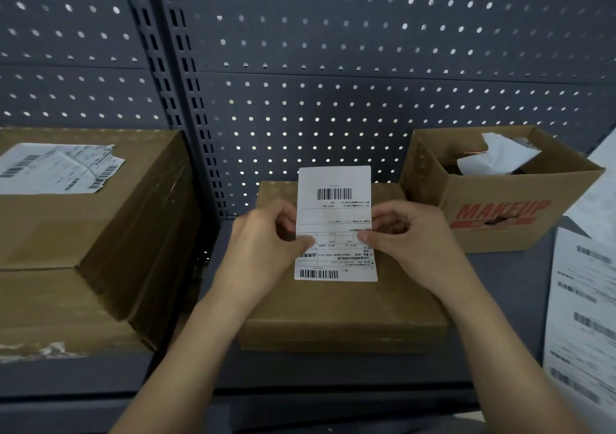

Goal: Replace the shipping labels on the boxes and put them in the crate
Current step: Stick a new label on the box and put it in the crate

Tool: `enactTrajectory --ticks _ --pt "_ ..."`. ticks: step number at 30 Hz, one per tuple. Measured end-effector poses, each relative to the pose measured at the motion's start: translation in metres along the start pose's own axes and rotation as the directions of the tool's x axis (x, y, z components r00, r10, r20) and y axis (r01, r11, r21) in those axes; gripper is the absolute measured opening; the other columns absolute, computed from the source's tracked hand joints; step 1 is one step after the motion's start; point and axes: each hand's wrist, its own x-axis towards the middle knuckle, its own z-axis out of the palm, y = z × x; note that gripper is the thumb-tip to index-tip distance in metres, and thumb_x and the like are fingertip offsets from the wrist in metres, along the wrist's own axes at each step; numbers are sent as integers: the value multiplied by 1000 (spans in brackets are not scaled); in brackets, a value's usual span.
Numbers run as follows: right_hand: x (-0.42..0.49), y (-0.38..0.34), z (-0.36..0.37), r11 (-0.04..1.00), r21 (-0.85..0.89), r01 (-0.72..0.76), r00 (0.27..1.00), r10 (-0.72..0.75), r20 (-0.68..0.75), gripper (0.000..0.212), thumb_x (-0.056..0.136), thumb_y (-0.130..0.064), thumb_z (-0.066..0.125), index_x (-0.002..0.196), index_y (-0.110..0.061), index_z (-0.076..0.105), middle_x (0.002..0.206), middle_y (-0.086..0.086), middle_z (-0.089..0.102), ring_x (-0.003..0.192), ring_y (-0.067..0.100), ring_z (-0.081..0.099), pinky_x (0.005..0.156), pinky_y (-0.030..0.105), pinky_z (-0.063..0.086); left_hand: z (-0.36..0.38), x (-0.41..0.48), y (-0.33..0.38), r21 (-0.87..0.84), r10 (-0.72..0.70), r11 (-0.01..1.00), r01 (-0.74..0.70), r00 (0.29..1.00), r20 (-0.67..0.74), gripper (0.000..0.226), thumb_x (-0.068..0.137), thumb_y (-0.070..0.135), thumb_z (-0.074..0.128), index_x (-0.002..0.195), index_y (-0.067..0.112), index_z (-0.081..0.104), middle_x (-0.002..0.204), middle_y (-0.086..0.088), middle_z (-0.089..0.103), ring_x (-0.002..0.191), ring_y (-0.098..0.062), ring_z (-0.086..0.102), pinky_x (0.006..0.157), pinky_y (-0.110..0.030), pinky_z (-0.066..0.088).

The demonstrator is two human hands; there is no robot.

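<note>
White shipping label (335,223) is pinched at both edges by the left hand (266,240) and right hand (405,237), fingers closed, above a cardboard box (340,313).

single head-worn wide-angle view, looking forward and down along both forearms, close over a sealed box (340,303) on a grey shelf (300,372) — pegboard back wall (333,83) facing the lens, edges bowed by the wide lens

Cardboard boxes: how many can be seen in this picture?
3. One closed box lies in the middle under the hands. One large box with a torn label stands at left. One open box marked MAKEUP stands at right. Others may be out of view.
</note>
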Motion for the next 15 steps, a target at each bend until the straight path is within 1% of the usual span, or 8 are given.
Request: enactTrajectory --ticks 4,8,12,15 --pt "-1 1 1 999 -35 -5 1000 5 -1 23 78 -20 81 97 -29 72 87 -11 70 80 1 63 66 15 50 1 -2 -1 8 -1 1000 1 1000 6 25 73 21 86 85 26 65 78 12 65 85 6 56 67 -6 44" --pt "-2 0 2 999 -50 -2 1000 2 -5 23 78 -20 81 96 -30 71 85 -12 70 80 0 62 66 12 49 1 -2 -2 10 -6 1000 5 1000 13 27 72 22 87 85 28 65 78 12 65 84 7 56 67 -4 43" --pt "-2 1 3 997 -80 -3 1000 2 -7 24 78 -22 81 98 -30 71 86 -13 69 79 -3 60 64 8 46 1 -2 -3 25 -13 1000 12 1000 23 27 73 22 87 87 27 64 81 12 64 81 1 59 69 -6 45" --pt "-3 1 4 994 -107 4 1000 -4 -6 24 78 -23 81 98 -33 70 85 -15 68 77 -5 58 64 7 45 2 -2 -4 46 -10 999 9 1000 24 27 73 24 86 90 27 65 85 12 63 85 -1 58 68 -11 46"
